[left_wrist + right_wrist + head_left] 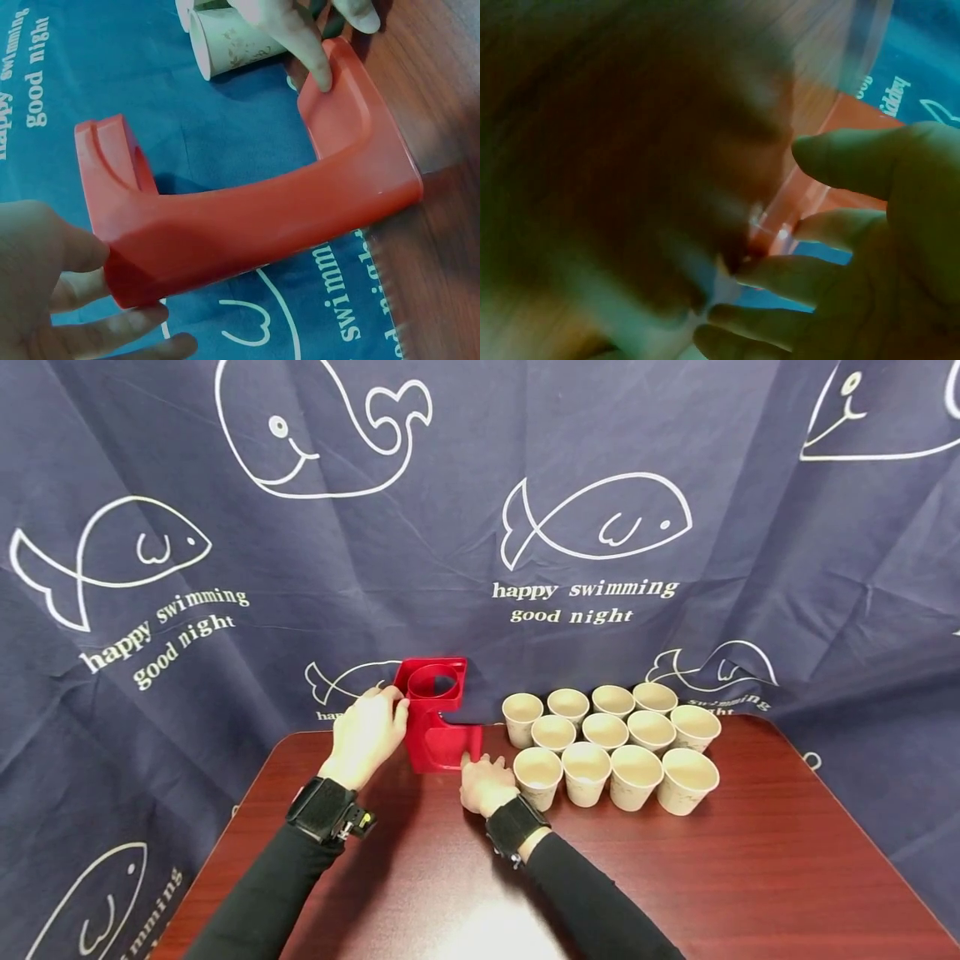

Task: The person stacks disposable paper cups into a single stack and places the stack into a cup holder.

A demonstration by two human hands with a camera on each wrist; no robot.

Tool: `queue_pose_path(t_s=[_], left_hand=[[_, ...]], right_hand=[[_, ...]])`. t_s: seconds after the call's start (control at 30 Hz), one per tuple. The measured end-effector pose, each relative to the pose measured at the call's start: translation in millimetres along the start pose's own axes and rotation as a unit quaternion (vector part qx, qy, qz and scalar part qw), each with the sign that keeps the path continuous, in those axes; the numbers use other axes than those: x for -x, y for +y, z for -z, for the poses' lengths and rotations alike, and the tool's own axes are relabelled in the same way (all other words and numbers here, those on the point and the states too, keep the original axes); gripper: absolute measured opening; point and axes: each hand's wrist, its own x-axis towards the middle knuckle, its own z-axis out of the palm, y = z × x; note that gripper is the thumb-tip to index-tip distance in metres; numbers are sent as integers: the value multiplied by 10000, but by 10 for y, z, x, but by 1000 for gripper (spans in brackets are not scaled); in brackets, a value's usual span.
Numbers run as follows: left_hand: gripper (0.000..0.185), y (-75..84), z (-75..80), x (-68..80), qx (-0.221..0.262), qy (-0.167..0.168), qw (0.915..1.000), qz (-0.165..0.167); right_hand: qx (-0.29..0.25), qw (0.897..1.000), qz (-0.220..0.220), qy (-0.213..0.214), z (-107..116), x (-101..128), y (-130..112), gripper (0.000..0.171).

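A red plastic stand (435, 727) with a ring-shaped top stands at the back of the brown table (750, 877). My left hand (390, 703) grips its upper part from the left. In the left wrist view, the thumb and fingers of that left hand (82, 292) wrap the top end of the stand (255, 225). My right hand (480, 765) holds the stand's base at its front right corner; a right fingertip (319, 64) presses on the base. The right wrist view is blurred, showing the right hand (795, 225) with a red edge (832, 191) between thumb and fingers.
Several paper cups (611, 739) stand open side up in tight rows just right of the stand; one cup (232, 41) lies close to the base. A dark blue fish-print cloth (480, 527) hangs behind and around the table.
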Motion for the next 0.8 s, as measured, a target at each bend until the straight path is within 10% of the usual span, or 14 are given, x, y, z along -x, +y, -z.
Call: queue_pose_path(t_s=[0.3,0.47,0.8], left_hand=[[20,-33,71,135,121,-74,9999,-41],[13,-35,88,215,51,173,9986,-496],[11,-185,119,455,232,743,9856,-1500]], right_hand=[[214,9991,327,144,59,123,-24,34],[411,9943,772,604,24,146,28,7],[362,9809,1398,1301,-67,257,119,10]])
